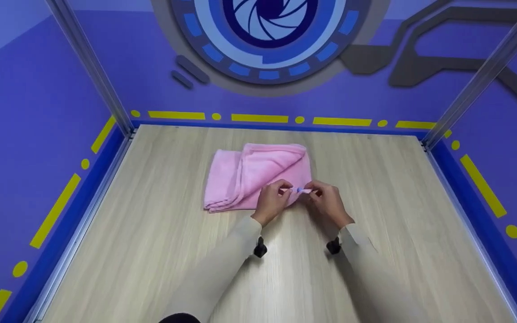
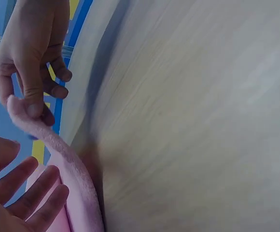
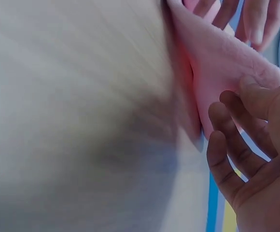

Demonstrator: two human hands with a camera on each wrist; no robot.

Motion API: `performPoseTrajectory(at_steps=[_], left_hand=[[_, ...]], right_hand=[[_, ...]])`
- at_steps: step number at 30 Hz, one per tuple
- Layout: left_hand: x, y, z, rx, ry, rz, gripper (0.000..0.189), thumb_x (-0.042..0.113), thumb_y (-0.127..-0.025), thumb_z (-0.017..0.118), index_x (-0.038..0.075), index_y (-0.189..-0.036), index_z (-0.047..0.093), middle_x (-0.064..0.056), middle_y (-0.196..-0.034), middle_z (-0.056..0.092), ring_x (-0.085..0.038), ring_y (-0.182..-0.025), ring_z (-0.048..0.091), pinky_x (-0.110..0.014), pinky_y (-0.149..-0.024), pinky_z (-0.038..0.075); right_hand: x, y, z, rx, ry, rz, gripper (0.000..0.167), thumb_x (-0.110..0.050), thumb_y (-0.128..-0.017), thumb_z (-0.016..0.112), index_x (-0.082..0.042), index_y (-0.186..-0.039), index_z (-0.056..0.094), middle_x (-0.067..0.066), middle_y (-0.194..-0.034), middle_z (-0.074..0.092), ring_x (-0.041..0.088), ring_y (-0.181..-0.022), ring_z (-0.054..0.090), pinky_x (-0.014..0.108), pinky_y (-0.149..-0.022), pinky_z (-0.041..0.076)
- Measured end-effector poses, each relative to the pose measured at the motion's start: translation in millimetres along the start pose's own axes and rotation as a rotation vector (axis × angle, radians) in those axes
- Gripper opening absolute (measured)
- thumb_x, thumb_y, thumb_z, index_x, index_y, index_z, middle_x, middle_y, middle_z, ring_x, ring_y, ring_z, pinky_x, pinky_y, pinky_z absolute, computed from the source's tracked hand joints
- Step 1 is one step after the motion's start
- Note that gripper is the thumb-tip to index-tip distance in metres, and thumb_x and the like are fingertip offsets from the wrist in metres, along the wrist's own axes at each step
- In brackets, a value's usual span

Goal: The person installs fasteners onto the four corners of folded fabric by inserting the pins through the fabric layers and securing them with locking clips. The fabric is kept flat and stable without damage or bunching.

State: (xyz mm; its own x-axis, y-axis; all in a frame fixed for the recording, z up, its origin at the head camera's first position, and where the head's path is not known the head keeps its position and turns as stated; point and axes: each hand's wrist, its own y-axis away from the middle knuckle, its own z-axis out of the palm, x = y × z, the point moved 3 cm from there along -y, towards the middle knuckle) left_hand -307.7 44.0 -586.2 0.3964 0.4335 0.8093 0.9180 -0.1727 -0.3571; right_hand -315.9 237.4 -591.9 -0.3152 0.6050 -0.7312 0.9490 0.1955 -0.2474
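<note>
A folded pink towel (image 1: 263,172) lies on the table in the head view, one layer folded back diagonally over it. My right hand (image 1: 328,199) pinches its near right corner between thumb and fingers and lifts it off the wood. The right wrist view shows the thumb (image 3: 256,96) on the plush edge. A small blue mark (image 1: 300,189) shows on the raised edge between the hands. My left hand (image 1: 273,199) is beside that edge, over the towel's near side. In the left wrist view its fingers (image 2: 38,186) look loose, with no cloth visible between them and the thumb.
The light wood table (image 1: 151,251) is bordered by blue panels with yellow dashes. Metal posts (image 1: 92,67) stand at its far corners. A dark round object (image 1: 180,318) shows at the bottom edge of the head view.
</note>
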Motion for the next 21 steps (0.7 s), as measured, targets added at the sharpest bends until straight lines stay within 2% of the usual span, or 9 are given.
performPoseTrajectory(at_steps=[3,7,12,16,21], left_hand=[[-1.6,3.5,-6.6,-0.007,0.017,-0.01,0.015,0.003,-0.094,0.068,-0.001,-0.106,0.075,-0.01,-0.104,0.077,-0.025,-0.089,0.074,-0.04,-0.082,0.06],[-2.9,7.5,-16.6,0.003,0.054,0.0,0.015,0.0,-0.094,0.066,-0.002,-0.106,0.074,-0.013,-0.106,0.076,-0.027,-0.09,0.074,-0.042,-0.081,0.06],[-4.3,13.9,-29.9,0.021,0.055,0.019,0.013,0.0,-0.095,0.065,-0.001,-0.104,0.075,-0.014,-0.104,0.077,-0.024,-0.087,0.074,-0.036,-0.077,0.061],[-5.9,19.4,-40.5,0.045,0.064,0.045,0.013,-0.001,-0.095,0.065,0.002,-0.102,0.075,-0.015,-0.101,0.077,-0.023,-0.084,0.073,-0.038,-0.075,0.061],[-9.2,25.0,-53.3,0.108,0.047,0.061,0.014,-0.002,-0.094,0.065,0.005,-0.1,0.076,-0.013,-0.096,0.077,-0.02,-0.081,0.072,-0.042,-0.073,0.061]], right_hand=[[3.0,1.1,-3.5,-0.012,0.029,-0.013,0.017,0.007,-0.088,0.072,-0.009,-0.091,0.075,0.006,-0.089,0.073,0.018,-0.078,0.064,0.028,-0.066,0.052],[8.0,2.0,-3.7,-0.06,0.057,0.013,0.014,0.0,-0.085,0.081,-0.009,-0.086,0.071,0.003,-0.084,0.07,0.017,-0.076,0.061,0.029,-0.066,0.05],[14.8,4.0,1.0,-0.13,0.09,0.057,0.018,-0.004,-0.085,0.083,-0.011,-0.082,0.066,0.0,-0.084,0.066,0.017,-0.079,0.058,0.029,-0.069,0.048],[18.2,6.2,3.2,-0.149,0.11,0.036,0.022,-0.004,-0.084,0.084,-0.011,-0.079,0.063,0.0,-0.082,0.063,0.016,-0.078,0.056,0.029,-0.069,0.047],[20.3,7.8,5.0,-0.143,0.114,-0.005,0.021,-0.003,-0.084,0.083,-0.01,-0.079,0.064,-0.001,-0.079,0.061,0.015,-0.077,0.054,0.028,-0.068,0.045]])
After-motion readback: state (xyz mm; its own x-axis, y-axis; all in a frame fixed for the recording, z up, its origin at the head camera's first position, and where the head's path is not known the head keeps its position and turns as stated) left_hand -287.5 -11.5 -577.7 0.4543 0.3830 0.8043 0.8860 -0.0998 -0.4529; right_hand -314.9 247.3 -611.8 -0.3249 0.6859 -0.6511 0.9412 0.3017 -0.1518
